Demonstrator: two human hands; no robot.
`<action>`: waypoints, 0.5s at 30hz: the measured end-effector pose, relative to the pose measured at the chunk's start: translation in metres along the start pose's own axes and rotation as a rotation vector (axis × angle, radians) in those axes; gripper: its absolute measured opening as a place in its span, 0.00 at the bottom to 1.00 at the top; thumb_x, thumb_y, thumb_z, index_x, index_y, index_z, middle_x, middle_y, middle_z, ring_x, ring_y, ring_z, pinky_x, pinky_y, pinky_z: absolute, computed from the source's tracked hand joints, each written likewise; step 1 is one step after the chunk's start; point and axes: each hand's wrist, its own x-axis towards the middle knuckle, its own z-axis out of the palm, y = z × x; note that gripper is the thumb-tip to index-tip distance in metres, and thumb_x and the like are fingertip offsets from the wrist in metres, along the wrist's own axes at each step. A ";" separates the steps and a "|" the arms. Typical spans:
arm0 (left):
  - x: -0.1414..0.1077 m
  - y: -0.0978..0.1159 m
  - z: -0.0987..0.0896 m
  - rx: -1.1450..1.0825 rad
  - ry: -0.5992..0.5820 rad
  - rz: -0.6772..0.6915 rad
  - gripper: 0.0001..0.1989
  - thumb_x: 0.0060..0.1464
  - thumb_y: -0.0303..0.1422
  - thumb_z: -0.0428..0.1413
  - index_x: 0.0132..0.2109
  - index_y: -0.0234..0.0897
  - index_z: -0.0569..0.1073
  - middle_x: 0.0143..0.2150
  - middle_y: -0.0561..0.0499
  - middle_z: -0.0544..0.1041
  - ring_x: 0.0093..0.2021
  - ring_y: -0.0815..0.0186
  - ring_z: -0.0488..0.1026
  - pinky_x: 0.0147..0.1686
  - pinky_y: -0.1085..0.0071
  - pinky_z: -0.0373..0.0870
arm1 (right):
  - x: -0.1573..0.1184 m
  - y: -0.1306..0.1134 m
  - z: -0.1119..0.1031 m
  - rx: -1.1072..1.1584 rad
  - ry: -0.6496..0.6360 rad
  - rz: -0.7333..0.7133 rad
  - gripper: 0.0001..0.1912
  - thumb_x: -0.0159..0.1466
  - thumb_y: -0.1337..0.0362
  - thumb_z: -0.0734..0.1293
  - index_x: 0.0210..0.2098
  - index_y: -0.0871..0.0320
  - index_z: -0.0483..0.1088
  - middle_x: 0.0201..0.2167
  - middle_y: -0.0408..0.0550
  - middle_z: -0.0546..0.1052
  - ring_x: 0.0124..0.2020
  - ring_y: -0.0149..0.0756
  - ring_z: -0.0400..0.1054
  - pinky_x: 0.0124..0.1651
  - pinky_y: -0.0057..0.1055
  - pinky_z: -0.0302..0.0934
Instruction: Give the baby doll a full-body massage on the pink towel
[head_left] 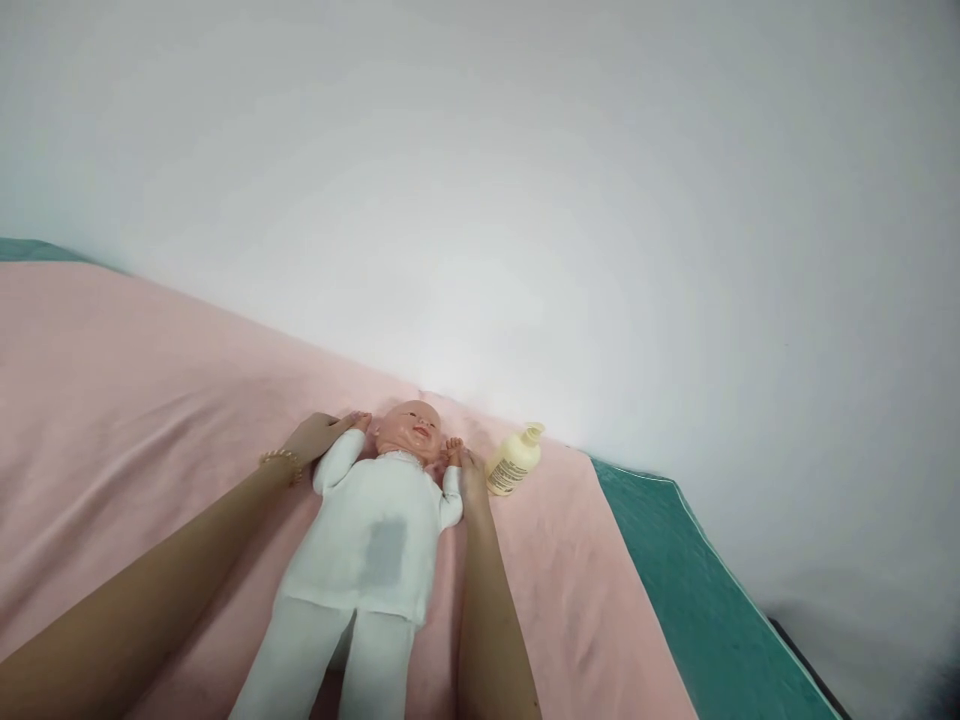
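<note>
Two hands flank one doll (375, 540) in the head view. The doll lies on its back on a pink sheet (570, 590), lower centre of the frame. Its long axis slants: head toward the centre, legs running out at the bottom edge, slightly left. Both its arms are bent upward beside the head.

Left hand (322, 435): positioned on the frame-left side of the doll, level with its head. The fingers are extended and close together, the tips at the doll's raised hand. Whether they grip it or only rest on it cannot be told. A bracelet (281, 462) circles the wrist.

Right hand (472, 480): positioned on the frame-right side, against the doll's other raised hand. Its fingers are mostly hidden; how far they are closed cannot be told. Both hands are about equally near the doll.

Bottle (514, 465): tilted in the picture, just beside the right hand, right of centre.
</note>
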 end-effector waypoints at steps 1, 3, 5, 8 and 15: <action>-0.002 0.001 0.000 0.012 0.017 0.036 0.31 0.49 0.60 0.51 0.24 0.33 0.75 0.25 0.39 0.77 0.28 0.53 0.73 0.22 0.67 0.62 | -0.002 -0.001 0.000 0.016 -0.004 0.001 0.17 0.68 0.54 0.63 0.47 0.60 0.70 0.46 0.50 0.75 0.43 0.36 0.72 0.47 0.38 0.68; -0.009 0.006 0.000 0.029 0.063 0.128 0.30 0.52 0.58 0.48 0.25 0.34 0.75 0.25 0.42 0.76 0.28 0.55 0.72 0.23 0.68 0.61 | -0.007 -0.004 -0.003 0.042 -0.001 0.000 0.20 0.68 0.51 0.61 0.48 0.60 0.71 0.46 0.52 0.77 0.45 0.38 0.73 0.48 0.37 0.67; -0.017 0.010 -0.001 0.025 0.130 0.208 0.30 0.55 0.57 0.46 0.27 0.35 0.75 0.24 0.45 0.76 0.27 0.57 0.72 0.24 0.69 0.61 | -0.014 -0.009 -0.007 0.072 0.021 -0.007 0.24 0.67 0.49 0.60 0.51 0.61 0.70 0.48 0.54 0.77 0.48 0.40 0.72 0.50 0.36 0.66; -0.032 0.016 -0.003 -0.042 0.255 0.271 0.28 0.55 0.55 0.46 0.34 0.36 0.78 0.27 0.48 0.77 0.30 0.59 0.73 0.27 0.71 0.63 | -0.026 -0.018 -0.012 0.132 0.084 -0.053 0.26 0.64 0.50 0.63 0.55 0.60 0.67 0.51 0.56 0.76 0.51 0.41 0.71 0.52 0.38 0.65; -0.069 0.017 -0.006 -0.142 0.482 0.269 0.25 0.51 0.52 0.52 0.44 0.37 0.79 0.22 0.52 0.71 0.25 0.62 0.68 0.26 0.72 0.61 | -0.067 -0.046 -0.015 0.148 0.226 -0.194 0.22 0.64 0.56 0.62 0.55 0.59 0.65 0.54 0.56 0.72 0.52 0.40 0.71 0.56 0.40 0.63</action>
